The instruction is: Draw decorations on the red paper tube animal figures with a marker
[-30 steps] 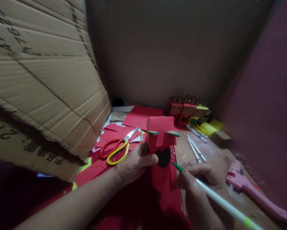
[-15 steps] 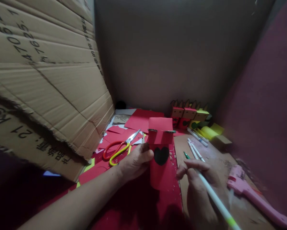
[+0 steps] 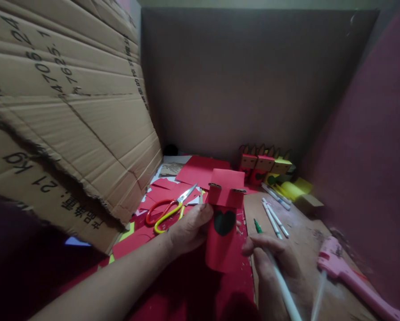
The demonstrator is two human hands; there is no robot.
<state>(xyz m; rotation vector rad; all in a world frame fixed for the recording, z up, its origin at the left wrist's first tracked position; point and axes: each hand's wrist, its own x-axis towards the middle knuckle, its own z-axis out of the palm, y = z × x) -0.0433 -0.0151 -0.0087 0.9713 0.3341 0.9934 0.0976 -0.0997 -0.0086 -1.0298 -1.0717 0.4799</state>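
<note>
My left hand [image 3: 195, 225] is wrapped round a red paper figure [image 3: 222, 254], a tube with a boxy folded head on top. On the tube's front is a dark green heart [image 3: 224, 222], and cardboard edges show at both sides of the head. To the right, my right hand [image 3: 276, 263] grips a white marker pen [image 3: 284, 292] with its green tip [image 3: 257, 225] pointing up and away from me. The tip is apart from the figure. Left of the figure lies a pair of scissors [image 3: 168, 211] with red and yellow handles, on red paper.
Red paper sheets [image 3: 200, 171] lie behind the figure. Several finished-looking paper figures [image 3: 265, 167] stand at the back, near a yellow paper piece [image 3: 295, 189]. White markers [image 3: 275, 218] and a pink glue gun [image 3: 347, 272] lie on the right. A large cardboard panel [image 3: 96, 116] leans at left.
The view has shifted slightly. The red figure is tilted a little more, and the marker in my right hand points more steeply away from me. Both hands keep their hold.
</note>
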